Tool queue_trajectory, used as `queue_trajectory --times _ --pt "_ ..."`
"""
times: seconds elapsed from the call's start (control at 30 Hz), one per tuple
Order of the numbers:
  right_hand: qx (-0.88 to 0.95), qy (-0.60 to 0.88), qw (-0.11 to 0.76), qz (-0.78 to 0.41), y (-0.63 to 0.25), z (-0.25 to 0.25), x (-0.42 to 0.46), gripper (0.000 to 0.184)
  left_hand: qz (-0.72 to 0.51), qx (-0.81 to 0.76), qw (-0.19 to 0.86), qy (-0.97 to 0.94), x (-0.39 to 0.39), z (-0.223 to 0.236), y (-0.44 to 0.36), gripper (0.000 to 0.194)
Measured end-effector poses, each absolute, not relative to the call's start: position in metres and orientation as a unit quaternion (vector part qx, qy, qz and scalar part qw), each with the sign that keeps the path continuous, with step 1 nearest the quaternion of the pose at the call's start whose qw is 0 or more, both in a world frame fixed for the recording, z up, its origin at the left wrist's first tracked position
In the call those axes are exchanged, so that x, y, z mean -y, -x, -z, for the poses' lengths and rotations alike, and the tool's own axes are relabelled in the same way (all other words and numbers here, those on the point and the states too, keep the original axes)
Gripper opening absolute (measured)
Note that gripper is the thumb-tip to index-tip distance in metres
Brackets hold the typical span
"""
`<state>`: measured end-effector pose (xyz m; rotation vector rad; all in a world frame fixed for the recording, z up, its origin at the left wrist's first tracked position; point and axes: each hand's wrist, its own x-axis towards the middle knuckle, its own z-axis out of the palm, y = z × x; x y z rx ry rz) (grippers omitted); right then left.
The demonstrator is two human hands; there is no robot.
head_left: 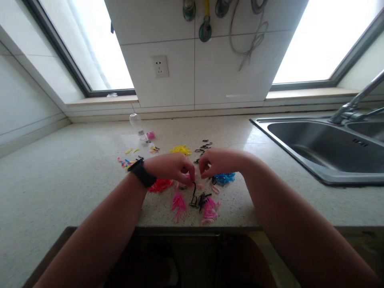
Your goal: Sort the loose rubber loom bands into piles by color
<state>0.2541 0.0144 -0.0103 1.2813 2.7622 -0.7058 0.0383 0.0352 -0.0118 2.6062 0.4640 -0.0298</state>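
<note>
My left hand (pixel 179 166), with a black watch on its wrist, is closed in a pinch above the counter. Right at its fingertips is the top of a black strand of small rubber bands (pixel 194 192). Close beside it, my right hand (pixel 208 162) has thumb and fingers pressed together; anything between them is too small to make out. Below the hands lie two pink rubber band piles (pixel 179 204) and a black bunch (pixel 202 199). A red pile (pixel 161 185) is partly behind my left wrist, and a blue pile (pixel 225 178) sits beside my right hand.
Behind the hands lie a yellow pile (pixel 181 150), scattered black bands (pixel 205 146) and a multicoloured pile (pixel 126 163). A clear bottle (pixel 137 126) lies near the wall, by a pink object (pixel 150 135). A steel sink (pixel 300 140) is at the right.
</note>
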Motion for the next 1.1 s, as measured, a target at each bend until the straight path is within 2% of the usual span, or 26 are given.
queue_trajectory --times 0.13,0.43,0.53,0.77,1.1 --pt "-0.887 -0.388 0.064 0.242 -0.242 0.008 -0.004 0.022 0.048 -0.186 0.229 -0.954 -0.032 0.013 -0.042 0.018" --pt "-0.887 -0.379 0.086 0.250 -0.241 0.012 -0.003 0.017 0.044 -0.183 0.217 -0.958 -0.032 0.014 -0.040 0.015" --pt "-0.887 -0.379 0.062 0.256 -0.239 0.014 -0.002 0.015 0.043 -0.188 0.225 -0.955 -0.034 0.014 -0.038 0.013" --pt "-0.903 -0.361 -0.072 0.223 -0.233 0.017 -0.006 0.018 0.019 -0.202 0.239 -0.950 -0.042 0.010 -0.029 0.015" --pt "-0.925 -0.251 -0.091 0.269 -0.217 0.021 0.006 0.016 -0.012 -0.224 0.222 -0.949 -0.046 0.005 -0.025 0.016"
